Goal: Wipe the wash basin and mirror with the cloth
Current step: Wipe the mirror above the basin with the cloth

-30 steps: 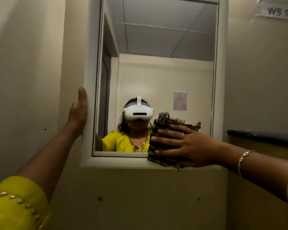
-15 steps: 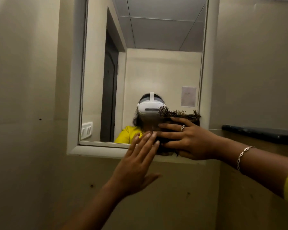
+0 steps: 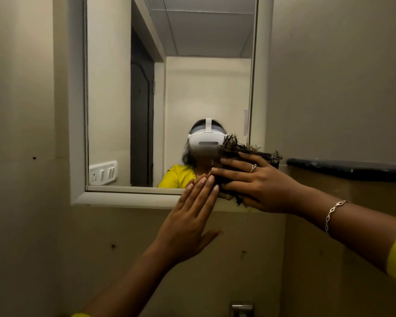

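Cloth [image 3: 234, 154] lay pressed under right hand's [image 3: 261, 186] flat fingers at mirror's [image 3: 169, 88] lower right corner. Left hand [image 3: 190, 223] was open, empty. Mirror looked part-wiped at best; basin out of view.

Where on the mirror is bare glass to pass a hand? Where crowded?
Free: mirror glass from the left frame across to the hands, and all above them. Crowded: the lower right corner, where the right hand presses the cloth, the left hand beside it.
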`<state>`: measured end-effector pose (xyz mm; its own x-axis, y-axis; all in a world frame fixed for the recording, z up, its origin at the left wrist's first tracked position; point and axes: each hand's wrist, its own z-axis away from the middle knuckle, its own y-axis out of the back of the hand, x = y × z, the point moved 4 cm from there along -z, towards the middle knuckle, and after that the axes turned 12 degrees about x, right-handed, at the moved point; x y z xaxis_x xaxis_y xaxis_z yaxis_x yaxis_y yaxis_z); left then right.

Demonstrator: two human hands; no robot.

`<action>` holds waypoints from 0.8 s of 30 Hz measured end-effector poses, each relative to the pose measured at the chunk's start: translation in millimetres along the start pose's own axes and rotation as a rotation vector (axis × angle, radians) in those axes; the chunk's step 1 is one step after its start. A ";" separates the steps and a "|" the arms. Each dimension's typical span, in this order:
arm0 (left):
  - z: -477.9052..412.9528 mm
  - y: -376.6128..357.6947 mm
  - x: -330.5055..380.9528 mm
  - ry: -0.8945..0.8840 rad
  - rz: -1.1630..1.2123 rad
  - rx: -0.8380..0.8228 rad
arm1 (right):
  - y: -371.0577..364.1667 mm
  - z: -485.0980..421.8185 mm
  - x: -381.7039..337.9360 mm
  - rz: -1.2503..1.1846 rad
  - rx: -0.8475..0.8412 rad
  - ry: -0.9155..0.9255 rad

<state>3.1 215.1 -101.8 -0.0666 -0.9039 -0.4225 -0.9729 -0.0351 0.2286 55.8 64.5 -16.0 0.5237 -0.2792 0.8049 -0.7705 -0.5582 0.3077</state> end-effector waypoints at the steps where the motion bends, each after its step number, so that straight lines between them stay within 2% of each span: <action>1: 0.1 0.2 0.9 0.003 -0.001 -0.007 | -0.2 1.4 -0.3 0.005 0.005 0.004; 15: -12.9 1.6 10.0 -0.049 -0.006 -0.002 | 9.6 13.3 -0.2 0.042 0.012 0.030; 24: -23.8 0.5 24.0 -0.103 0.014 -0.028 | 31.4 20.9 -3.1 0.241 -0.011 0.131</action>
<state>6.3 183.2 -91.0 -0.1036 -0.8559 -0.5067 -0.9653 -0.0362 0.2585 37.6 31.5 -19.4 0.2741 -0.2989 0.9141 -0.8714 -0.4792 0.1046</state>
